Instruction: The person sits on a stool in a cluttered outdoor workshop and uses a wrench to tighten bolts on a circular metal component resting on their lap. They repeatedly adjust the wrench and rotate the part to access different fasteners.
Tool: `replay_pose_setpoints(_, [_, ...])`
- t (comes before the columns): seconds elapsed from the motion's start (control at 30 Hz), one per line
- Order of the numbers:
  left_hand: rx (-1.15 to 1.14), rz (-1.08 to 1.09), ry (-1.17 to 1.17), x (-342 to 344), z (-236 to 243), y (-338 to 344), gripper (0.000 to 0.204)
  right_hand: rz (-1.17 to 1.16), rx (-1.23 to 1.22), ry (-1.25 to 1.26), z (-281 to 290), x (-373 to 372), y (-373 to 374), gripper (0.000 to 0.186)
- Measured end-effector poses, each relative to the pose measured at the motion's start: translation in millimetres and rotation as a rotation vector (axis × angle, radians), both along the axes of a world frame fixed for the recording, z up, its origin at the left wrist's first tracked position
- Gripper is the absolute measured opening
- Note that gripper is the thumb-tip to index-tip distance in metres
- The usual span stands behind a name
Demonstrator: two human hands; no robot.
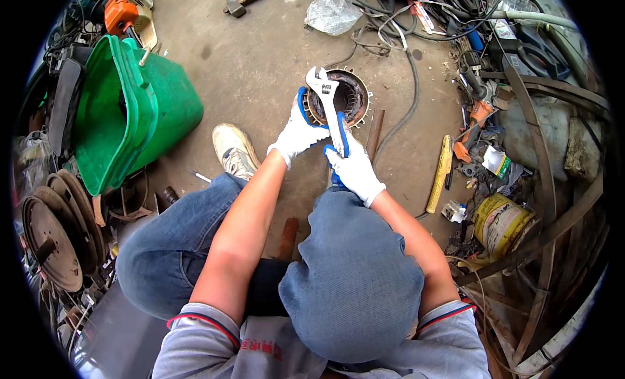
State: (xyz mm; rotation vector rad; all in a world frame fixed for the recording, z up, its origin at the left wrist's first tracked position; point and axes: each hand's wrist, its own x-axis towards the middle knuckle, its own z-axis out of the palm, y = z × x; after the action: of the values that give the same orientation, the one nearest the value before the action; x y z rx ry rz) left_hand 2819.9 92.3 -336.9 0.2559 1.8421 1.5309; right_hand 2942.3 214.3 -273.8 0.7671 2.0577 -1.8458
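An adjustable wrench (329, 100) stretches away from me, its jaw end over a round, slotted metal ring that looks like a motor stator (358, 96). My right hand (355, 167), in a white work glove with blue coating, is closed around the wrench handle. On the ring's left side, my left hand (301, 130) in a matching glove curves its fingers and thumb about the rim; part of its grip is hidden. Dark material lines the inside of the ring, which rests on the floor. Beside it on the right lies a rusty metal bar (375, 131).
A green plastic bin (169, 99) lies at left, above rusty discs (49, 239). On the right are a yellow-handled tool (439, 174), an orange power tool (478, 115), a yellow can (501, 226) and curved metal strips. Cables (410, 92) and a clear plastic bag (333, 13) lie at the far side.
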Motion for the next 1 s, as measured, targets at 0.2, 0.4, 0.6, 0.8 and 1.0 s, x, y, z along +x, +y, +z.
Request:
replay_pose_setpoints(0.2, [-0.127,0.497,-0.002,23.5,-3.3,36.6,0.104,0.392,0.589,-0.174,17.8,-16.1,57.2,0.054])
replay_pose_setpoints(0.4, [-0.125,0.531,0.041,25.7,-11.5,36.7,0.083,0.584,0.691,-0.091,13.7,-26.9,92.1,0.048])
replay_pose_setpoints(0.6, [-0.103,0.541,0.035,26.4,-18.3,35.0,0.09,0.68,0.632,-0.079,17.6,-47.9,122.2,0.05])
replay_pose_setpoints(0.8, [-0.106,0.53,0.03,27.3,-11.7,40.4,0.085,0.753,0.617,-0.056,5.8,-56.4,151.2,0.05])
replay_pose_setpoints(1.0, [-0.118,0.463,0.046,22.2,-26.5,30.8,0.095,0.73,0.603,-0.121,23.2,-59.3,134.3,0.053])
